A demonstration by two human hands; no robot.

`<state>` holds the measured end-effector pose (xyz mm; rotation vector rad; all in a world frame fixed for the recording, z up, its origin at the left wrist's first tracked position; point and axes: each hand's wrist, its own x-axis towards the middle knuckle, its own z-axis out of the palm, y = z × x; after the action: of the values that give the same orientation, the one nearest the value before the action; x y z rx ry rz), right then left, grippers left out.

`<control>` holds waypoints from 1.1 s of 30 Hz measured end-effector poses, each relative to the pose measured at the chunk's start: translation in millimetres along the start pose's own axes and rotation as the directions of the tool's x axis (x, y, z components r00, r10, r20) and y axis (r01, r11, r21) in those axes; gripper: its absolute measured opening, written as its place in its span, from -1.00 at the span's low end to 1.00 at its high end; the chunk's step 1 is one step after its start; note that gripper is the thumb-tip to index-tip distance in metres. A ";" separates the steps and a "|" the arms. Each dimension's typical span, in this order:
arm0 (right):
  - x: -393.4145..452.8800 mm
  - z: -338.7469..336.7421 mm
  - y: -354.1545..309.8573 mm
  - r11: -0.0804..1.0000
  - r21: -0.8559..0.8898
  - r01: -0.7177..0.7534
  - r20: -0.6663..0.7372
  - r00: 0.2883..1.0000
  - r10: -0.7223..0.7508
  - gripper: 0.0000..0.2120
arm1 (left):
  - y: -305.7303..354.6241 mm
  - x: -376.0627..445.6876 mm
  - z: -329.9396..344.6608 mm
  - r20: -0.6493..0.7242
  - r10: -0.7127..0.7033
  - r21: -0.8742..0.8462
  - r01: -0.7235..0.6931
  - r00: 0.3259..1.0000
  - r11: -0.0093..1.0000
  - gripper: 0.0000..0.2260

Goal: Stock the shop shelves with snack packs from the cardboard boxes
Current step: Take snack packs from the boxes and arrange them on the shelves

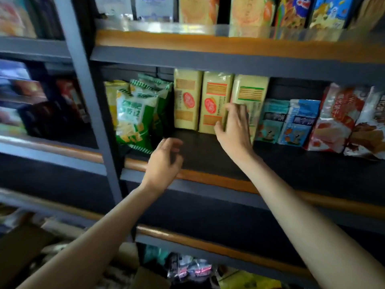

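At the lower left of the frame a cardboard box (pixel 23 243) sits blurred beside the shelving, and at the bottom centre some clear-wrapped packs (pixel 189 270) lie on a lower level. Both forearms reach up from the bottom edge toward the middle shelf (pixel 208 151). The left hand (pixel 164 161) hovers at the shelf's wooden front lip (pixel 208 178) near the centre of the frame, its fingers loosely curled and holding nothing. Further in, the right hand (pixel 235 126) rests against the pale yellow cracker packs, its fingers straight and together, laid flat between the red-label cracker pack (pixel 214 103) and the green-label cracker pack (pixel 251 90); whether the thumb hooks round a pack cannot be told. A third yellow cracker pack (pixel 186 101) stands upright just left of these. Left of them lean green-and-white snack bags (pixel 135 117). To the right stand blue biscuit packs (pixel 298 122), then red-and-white wafer bags (pixel 337 117). The top shelf (pixel 208 42) above carries more packs.
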<state>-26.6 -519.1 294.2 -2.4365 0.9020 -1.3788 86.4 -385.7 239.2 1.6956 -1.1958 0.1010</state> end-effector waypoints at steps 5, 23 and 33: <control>-90.6 65.8 -101.0 0.926 0.259 0.276 0.406 0.838 -0.363 -0.70 | -71.7 -136.0 -100.3 -0.169 -0.272 0.084 0.289 0.947 0.954 -0.78; -332.2 366.8 -137.7 0.995 -0.095 -0.037 0.994 0.042 0.096 -0.42 | -255.4 -345.7 -210.3 -0.163 -0.953 0.302 0.932 0.257 0.200 -0.79; -366.3 433.3 -131.4 0.902 -0.264 -0.342 0.947 0.086 0.309 -0.31 | -300.2 -339.5 -197.7 -0.072 -0.958 0.400 0.888 0.278 0.227 -0.80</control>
<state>248.2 -248.3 -142.1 -2.1336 0.8604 0.5124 225.3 -16.0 -58.3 2.5668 -0.0230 -0.6653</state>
